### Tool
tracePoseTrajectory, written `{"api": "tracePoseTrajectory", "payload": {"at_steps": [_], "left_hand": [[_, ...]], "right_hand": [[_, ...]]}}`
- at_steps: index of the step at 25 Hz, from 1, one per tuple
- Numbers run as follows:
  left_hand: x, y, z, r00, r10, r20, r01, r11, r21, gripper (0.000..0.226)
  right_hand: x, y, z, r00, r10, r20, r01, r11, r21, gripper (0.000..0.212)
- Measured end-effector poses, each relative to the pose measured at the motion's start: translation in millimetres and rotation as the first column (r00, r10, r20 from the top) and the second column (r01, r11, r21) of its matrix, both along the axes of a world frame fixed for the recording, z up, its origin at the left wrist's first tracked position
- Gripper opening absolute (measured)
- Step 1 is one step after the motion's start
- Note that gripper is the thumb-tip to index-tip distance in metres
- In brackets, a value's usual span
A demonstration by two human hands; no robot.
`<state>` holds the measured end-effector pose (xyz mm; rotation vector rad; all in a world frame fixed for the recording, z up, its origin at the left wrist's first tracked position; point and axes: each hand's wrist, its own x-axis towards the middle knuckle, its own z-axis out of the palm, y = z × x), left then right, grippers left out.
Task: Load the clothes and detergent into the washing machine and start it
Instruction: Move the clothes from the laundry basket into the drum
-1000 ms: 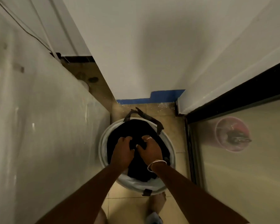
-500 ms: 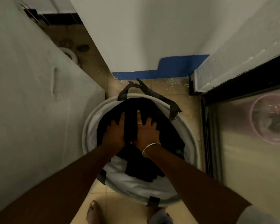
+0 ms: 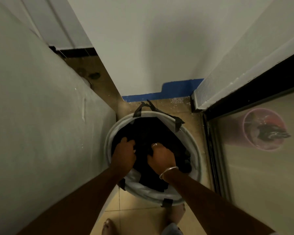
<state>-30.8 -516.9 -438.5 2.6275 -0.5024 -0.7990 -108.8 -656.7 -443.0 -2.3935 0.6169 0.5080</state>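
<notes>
1. Now I see the white laundry basket (image 3: 196, 150) standing on the tiled floor (image 3: 139, 216), dark clothes (image 3: 153, 131) heaped inside it.
2. Left hand (image 3: 124, 155): fingers curled into the clothes, gripping them.
3. Right hand (image 3: 161, 155), with a bangle (image 3: 168, 172) at the wrist, clutches the same heap just beside it.

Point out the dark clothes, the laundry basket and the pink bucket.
dark clothes (image 3: 149, 131), head view, black fabric at the pile's middle.
laundry basket (image 3: 196, 146), head view, white rim on its right side.
pink bucket (image 3: 244, 128), head view, its left rim.
</notes>
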Motion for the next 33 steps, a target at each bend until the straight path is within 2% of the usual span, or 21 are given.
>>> {"api": "tracePoseTrajectory", "payload": {"at_steps": [3, 5, 9, 13, 16, 19, 22, 24, 27, 31, 33], "left_hand": [[3, 0, 58, 0.995, 0.095, -0.015, -0.095, 0.993, -0.074, 0.028], [3, -1, 101, 0.989, 0.146, -0.019, -0.147, 0.981, -0.128, 0.019], [-1, 3, 215, 0.934, 0.347, -0.08, -0.355, 0.886, -0.298, 0.019], [-9, 25, 332, 0.905, 0.372, -0.207, -0.425, 0.767, -0.481, 0.014], [-11, 49, 416, 0.895, 0.412, -0.169, -0.418, 0.646, -0.639, 0.018], [-5, 82, 488, 0.847, 0.505, -0.164, -0.44, 0.493, -0.751, 0.022], [3, 138, 560, 0.799, 0.594, -0.096, -0.386, 0.384, -0.839, 0.028], [10, 180, 600, 0.749, 0.66, -0.055, -0.339, 0.311, -0.888, 0.029], [21, 247, 650, 0.658, 0.753, -0.006, -0.278, 0.235, -0.932, 0.024], [38, 323, 705, 0.554, 0.832, -0.007, -0.207, 0.13, -0.97, 0.035], [46, 351, 721, 0.514, 0.857, 0.02, -0.186, 0.134, -0.973, 0.028]], "right_hand": [[-16, 7, 56, 0.993, -0.099, 0.059, 0.099, 0.995, 0.011, 0.03], [-18, 13, 97, 0.967, -0.213, 0.141, 0.207, 0.977, 0.056, 0.026], [-5, 35, 193, 0.841, -0.413, 0.349, 0.346, 0.907, 0.24, 0.033], [9, 65, 293, 0.689, -0.549, 0.473, 0.322, 0.817, 0.479, 0.033], [18, 95, 372, 0.601, -0.575, 0.554, 0.229, 0.789, 0.571, 0.028], [36, 131, 441, 0.55, -0.573, 0.607, 0.12, 0.774, 0.622, 0.027], [55, 190, 519, 0.503, -0.517, 0.692, -0.043, 0.785, 0.617, 0.018], [68, 234, 566, 0.462, -0.479, 0.747, -0.176, 0.776, 0.606, 0.02], [86, 301, 619, 0.431, -0.437, 0.789, -0.346, 0.728, 0.592, 0.031], [115, 379, 676, 0.409, -0.414, 0.813, -0.491, 0.651, 0.579, 0.03], [130, 409, 694, 0.4, -0.406, 0.822, -0.522, 0.635, 0.568, 0.029]]}}
